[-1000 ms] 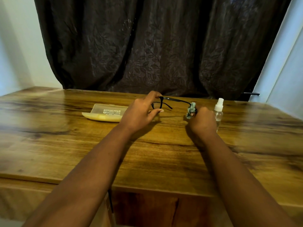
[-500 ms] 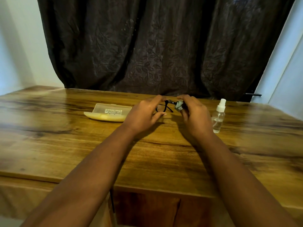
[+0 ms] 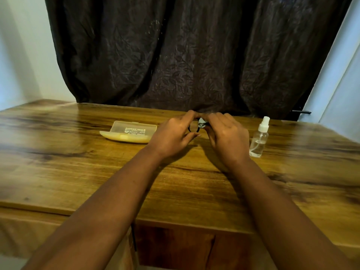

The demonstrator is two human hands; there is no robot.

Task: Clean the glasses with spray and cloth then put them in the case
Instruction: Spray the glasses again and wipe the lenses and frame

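My left hand [image 3: 173, 135] pinches the black glasses [image 3: 192, 129] above the far middle of the wooden table [image 3: 97, 172]; only part of one rim shows between my hands. My right hand [image 3: 224, 135] pinches a small pale grey-green cloth [image 3: 201, 121] against the glasses, right next to my left fingers. The yellowish translucent case [image 3: 128, 132] lies to the left of my hands with its lid open. A clear spray bottle [image 3: 260, 139] with a white nozzle stands upright just right of my right hand.
A dark patterned curtain [image 3: 175, 55] hangs behind the table's far edge. Pale walls stand at both sides. The table's front edge runs below my forearms.
My right hand with the cloth has moved left along the glasses, from their right end to close beside my left hand. The spray bottle, hidden behind that hand before, shows fully.
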